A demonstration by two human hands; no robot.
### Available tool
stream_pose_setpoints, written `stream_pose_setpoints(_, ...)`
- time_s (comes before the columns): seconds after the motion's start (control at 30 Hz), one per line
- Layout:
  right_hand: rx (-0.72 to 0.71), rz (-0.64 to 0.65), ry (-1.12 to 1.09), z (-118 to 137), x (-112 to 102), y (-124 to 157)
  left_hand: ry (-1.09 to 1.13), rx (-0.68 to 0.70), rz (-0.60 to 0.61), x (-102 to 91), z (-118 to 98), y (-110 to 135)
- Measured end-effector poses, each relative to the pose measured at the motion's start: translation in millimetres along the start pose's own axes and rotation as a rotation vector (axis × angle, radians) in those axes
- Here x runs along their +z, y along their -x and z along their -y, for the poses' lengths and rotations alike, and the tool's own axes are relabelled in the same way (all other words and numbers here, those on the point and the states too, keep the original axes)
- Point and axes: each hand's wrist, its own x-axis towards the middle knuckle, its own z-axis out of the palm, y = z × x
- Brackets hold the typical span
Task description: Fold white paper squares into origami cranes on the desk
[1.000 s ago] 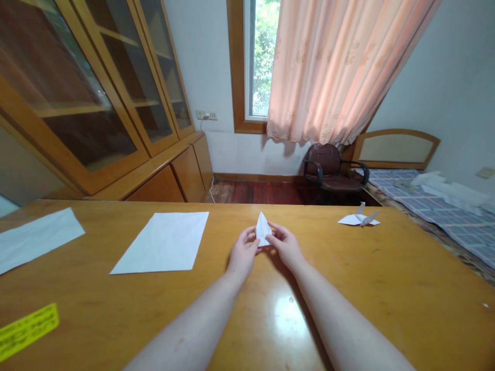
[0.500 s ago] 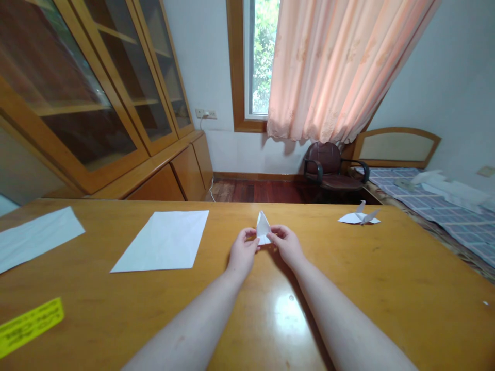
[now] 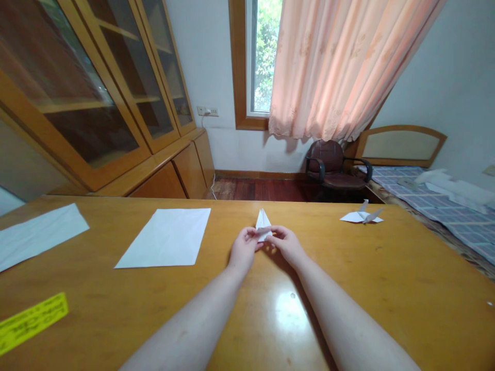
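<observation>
Between my two hands is a small piece of folded white paper (image 3: 262, 220), its narrow point turned toward the far edge of the table. My left hand (image 3: 244, 248) pinches its lower left side. On the lower right, the fingers of my right hand (image 3: 286, 244) are closed on the same paper, the thumb near its bottom edge. A flap lies across the paper's lower half. The fingertips hide part of the folds. To the right, a finished white paper crane (image 3: 362, 216) rests on the table with its wings spread.
On the wooden table (image 3: 348, 288), a flat white paper sheet (image 3: 166, 238) lies left of my hands, with another white sheet (image 3: 42, 232) farther left. A yellow label (image 3: 33, 320) is at the near left. Beyond the table stand a brown chair (image 3: 332, 165) and a glass-door cabinet (image 3: 143, 87).
A flap on the folded paper now lies across its lower half, and my right fingers have shifted slightly over it. The whole view has moved a little.
</observation>
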Motion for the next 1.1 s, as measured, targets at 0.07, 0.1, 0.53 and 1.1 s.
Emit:
stream_pose_setpoints(0.07, 0.003, -0.001, -0.033, 0, 1, 1, 0.032, 0.001, 0.005, 0.4, -1, 1)
stream_pose_setpoints(0.1, 0.014, -0.013, -0.052, 0, 1, 1, 0.036, 0.007, 0.013, 0.8, -2, 1)
stream_pose_setpoints(0.53, 0.075, 0.009, -0.242, 0, 1, 1, -0.108, 0.067, 0.054, -4.1, 7, -3)
stream_pose_setpoints(1.1, -0.006, -0.031, -0.064, -2, 3, -3, -0.109, 0.070, -0.002, -1.7, 2, -1)
